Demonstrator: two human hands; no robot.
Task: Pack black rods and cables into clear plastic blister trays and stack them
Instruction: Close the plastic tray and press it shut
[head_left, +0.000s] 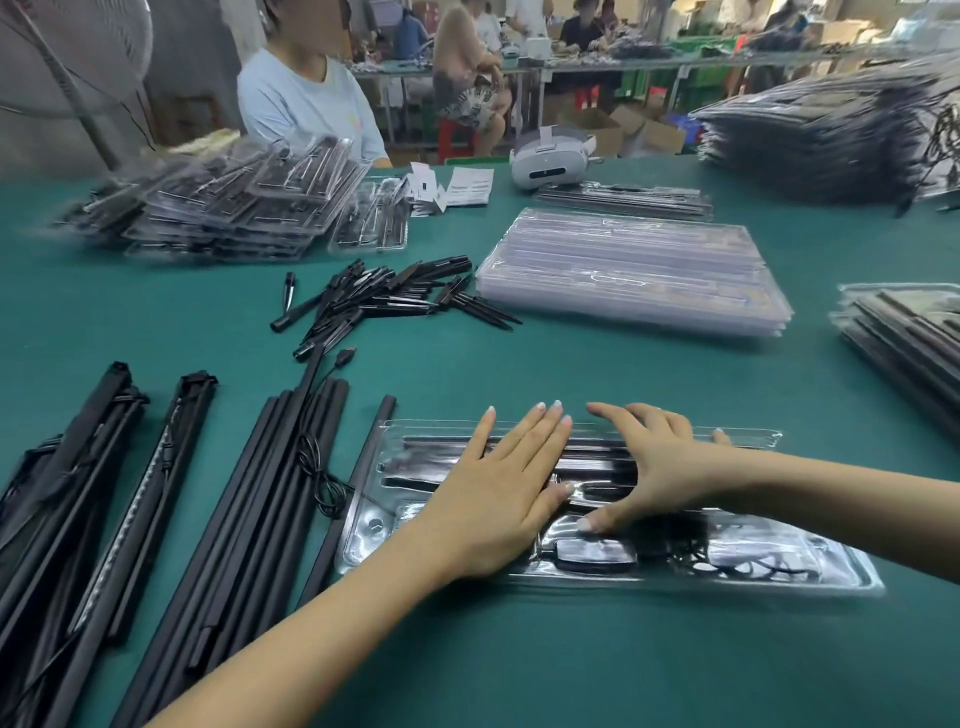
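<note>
Pressing flat on the tray (810, 574), the left hand (498, 499) and right hand (654, 467) have fingers spread open.

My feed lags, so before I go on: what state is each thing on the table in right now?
Blister tray: loaded with black parts, flat on the table.
Left hand: open, pressing flat on the tray.
Right hand: fingers spread, pressing the tray.
Empty trays: stacked, unfilled.
Long rods: loose, lying side by side.
Short black parts: loose heap.
Packed trays: piled, slanting.
</note>
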